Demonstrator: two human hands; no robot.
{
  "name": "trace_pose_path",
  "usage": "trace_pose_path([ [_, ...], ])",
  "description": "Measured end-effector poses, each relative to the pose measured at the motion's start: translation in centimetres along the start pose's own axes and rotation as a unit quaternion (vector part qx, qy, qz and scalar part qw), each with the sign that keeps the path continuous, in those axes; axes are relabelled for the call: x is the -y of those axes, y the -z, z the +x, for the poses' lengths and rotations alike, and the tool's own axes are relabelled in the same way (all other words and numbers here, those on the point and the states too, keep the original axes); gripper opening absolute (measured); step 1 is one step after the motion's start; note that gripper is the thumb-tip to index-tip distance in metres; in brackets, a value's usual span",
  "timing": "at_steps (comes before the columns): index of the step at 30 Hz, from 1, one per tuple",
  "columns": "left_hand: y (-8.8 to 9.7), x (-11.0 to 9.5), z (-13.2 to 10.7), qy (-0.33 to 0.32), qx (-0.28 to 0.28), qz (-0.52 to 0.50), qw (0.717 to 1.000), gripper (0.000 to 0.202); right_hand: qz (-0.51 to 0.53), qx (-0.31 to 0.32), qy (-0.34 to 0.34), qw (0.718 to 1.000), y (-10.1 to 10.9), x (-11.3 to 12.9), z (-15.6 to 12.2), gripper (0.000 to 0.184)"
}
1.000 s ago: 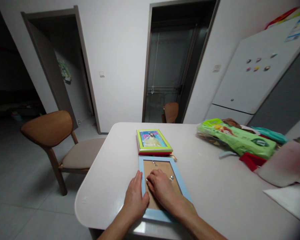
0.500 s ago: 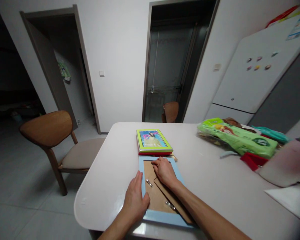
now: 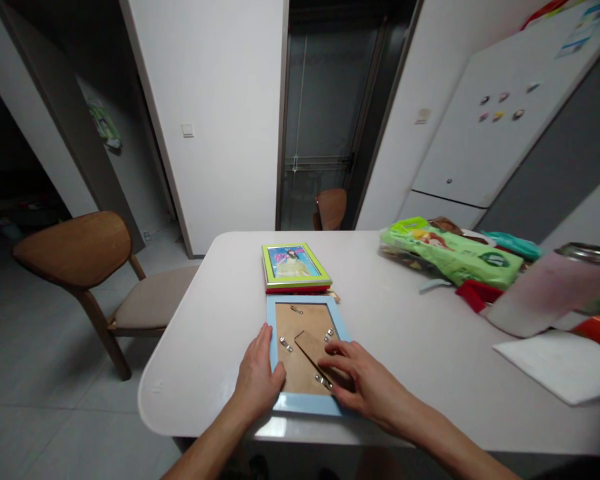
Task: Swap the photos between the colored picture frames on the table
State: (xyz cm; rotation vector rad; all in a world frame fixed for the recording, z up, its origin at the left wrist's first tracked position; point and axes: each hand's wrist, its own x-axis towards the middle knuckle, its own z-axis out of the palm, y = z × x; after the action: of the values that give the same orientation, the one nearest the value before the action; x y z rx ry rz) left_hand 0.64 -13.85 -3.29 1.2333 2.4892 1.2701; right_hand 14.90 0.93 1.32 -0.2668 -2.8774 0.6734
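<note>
A light blue picture frame (image 3: 280,401) lies face down near the front edge of the white table (image 3: 410,347), its brown backing board (image 3: 293,323) up, with small metal clips and a folded-out stand flap (image 3: 310,347). My left hand (image 3: 257,381) rests flat on the frame's left edge, fingers stretched out. My right hand (image 3: 365,383) lies on the frame's right lower part, fingertips on the stand flap near a clip. Just behind stands a stack of frames, a green one (image 3: 293,265) with a picture on top of a red one.
Green plastic packages (image 3: 450,252) and red and teal items lie at the table's right. A frosted container (image 3: 545,293) and white paper (image 3: 565,367) are at the far right. A wooden chair (image 3: 90,260) stands left of the table. A fridge (image 3: 495,133) stands behind.
My right hand drew back from the frame's top edge to its lower right, onto the stand flap. The left hand stayed on the left edge. The view tilted down slightly.
</note>
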Motion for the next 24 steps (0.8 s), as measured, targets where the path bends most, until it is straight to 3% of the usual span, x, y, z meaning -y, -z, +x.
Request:
trace_pose_path([
  [3, 0.2, -0.1, 0.1, -0.008, 0.002, 0.017, 1.0, 0.058, -0.003, 0.008, -0.003, 1.0, 0.0, 0.3, -0.2, 0.044],
  [6, 0.8, -1.3, -0.1, -0.053, 0.002, 0.061, 0.997, 0.044, 0.0, 0.0, -0.018, 1.0, -0.2, 0.3, 0.0, 0.048],
  [10, 1.0, -5.0, -1.0, -0.162, 0.103, 0.113, 0.975, 0.025, 0.013, -0.027, -0.024, 0.999, -0.6, 0.2, -0.2, 0.049],
  [14, -0.1, -7.6, -2.0, -0.17, 0.151, 0.121, 0.966, 0.029, 0.029, -0.038, -0.041, 0.998, -0.6, 0.3, -0.3, 0.046],
  [24, -0.8, -6.7, -2.6, -0.145, 0.158, 0.027, 0.976, 0.041, 0.063, -0.061, -0.056, 0.995, -1.2, -1.0, 0.2, 0.049],
])
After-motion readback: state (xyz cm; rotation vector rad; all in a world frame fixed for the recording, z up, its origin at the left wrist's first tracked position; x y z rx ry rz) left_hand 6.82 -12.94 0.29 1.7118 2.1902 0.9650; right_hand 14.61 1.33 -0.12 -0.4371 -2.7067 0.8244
